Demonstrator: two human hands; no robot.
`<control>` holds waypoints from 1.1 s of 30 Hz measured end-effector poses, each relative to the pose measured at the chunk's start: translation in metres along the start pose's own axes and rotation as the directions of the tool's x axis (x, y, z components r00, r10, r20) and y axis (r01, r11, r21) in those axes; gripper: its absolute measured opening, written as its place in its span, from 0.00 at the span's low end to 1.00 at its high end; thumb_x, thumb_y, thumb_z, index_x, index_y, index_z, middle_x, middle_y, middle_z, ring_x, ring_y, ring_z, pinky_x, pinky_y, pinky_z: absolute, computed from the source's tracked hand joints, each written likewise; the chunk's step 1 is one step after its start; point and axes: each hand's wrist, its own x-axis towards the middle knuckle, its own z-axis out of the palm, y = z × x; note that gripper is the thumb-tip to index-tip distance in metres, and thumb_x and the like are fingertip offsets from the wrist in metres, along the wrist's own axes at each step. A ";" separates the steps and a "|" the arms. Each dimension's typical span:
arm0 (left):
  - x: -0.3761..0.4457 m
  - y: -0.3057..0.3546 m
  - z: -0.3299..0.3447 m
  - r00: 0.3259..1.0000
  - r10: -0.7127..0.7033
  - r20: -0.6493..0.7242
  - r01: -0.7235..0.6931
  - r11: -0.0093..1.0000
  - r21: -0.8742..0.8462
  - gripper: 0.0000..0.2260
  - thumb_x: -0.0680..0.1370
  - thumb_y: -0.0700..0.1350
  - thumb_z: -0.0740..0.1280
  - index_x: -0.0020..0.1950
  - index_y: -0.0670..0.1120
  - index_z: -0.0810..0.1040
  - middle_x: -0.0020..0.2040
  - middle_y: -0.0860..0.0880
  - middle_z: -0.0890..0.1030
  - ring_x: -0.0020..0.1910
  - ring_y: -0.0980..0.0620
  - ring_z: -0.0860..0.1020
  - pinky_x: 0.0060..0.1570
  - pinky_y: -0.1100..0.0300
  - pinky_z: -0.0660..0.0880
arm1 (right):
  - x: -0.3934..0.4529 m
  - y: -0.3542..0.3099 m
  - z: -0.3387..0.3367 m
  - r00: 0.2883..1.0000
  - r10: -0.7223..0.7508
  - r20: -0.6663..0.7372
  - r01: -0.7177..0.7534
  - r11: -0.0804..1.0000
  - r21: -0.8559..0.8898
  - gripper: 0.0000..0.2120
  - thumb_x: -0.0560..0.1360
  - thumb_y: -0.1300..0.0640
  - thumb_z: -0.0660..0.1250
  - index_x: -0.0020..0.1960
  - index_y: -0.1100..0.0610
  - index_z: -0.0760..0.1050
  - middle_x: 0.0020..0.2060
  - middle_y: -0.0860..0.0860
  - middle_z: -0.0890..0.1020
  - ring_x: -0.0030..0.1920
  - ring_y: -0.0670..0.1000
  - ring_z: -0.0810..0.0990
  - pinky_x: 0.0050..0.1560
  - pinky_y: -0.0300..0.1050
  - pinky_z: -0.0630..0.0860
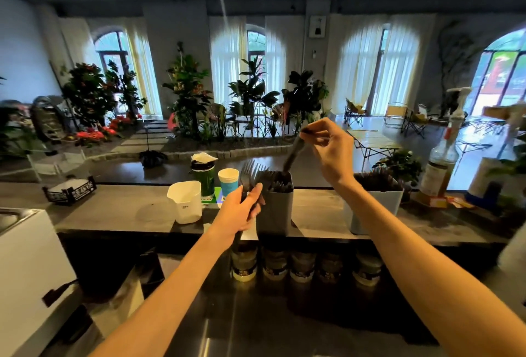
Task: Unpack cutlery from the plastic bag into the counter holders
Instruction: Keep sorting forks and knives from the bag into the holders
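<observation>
My left hand grips a bunch of black plastic forks, tines up, just left of a grey square holder on the counter. That holder has several black cutlery pieces standing in it. My right hand is raised above the holder and pinches the top of one black cutlery piece, whose lower end dips into the holder's mouth. A second pale holder to the right is full of dark sticks or cutlery. No plastic bag shows.
A white empty holder stands left of my left hand, with a green canister and a blue-and-white cup behind it. A black crate sits far left, a pump bottle far right, and jars line the shelf below the counter.
</observation>
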 end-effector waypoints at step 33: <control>0.096 0.054 0.169 0.865 0.137 0.483 -0.272 0.937 0.221 0.13 0.79 0.47 0.71 0.57 0.39 0.82 0.35 0.54 0.81 0.32 0.60 0.75 0.38 0.68 0.71 | 0.009 0.011 -0.151 0.931 0.172 0.323 -0.086 0.961 -0.262 0.08 0.74 0.59 0.75 0.53 0.54 0.84 0.46 0.45 0.86 0.47 0.40 0.85 0.54 0.36 0.81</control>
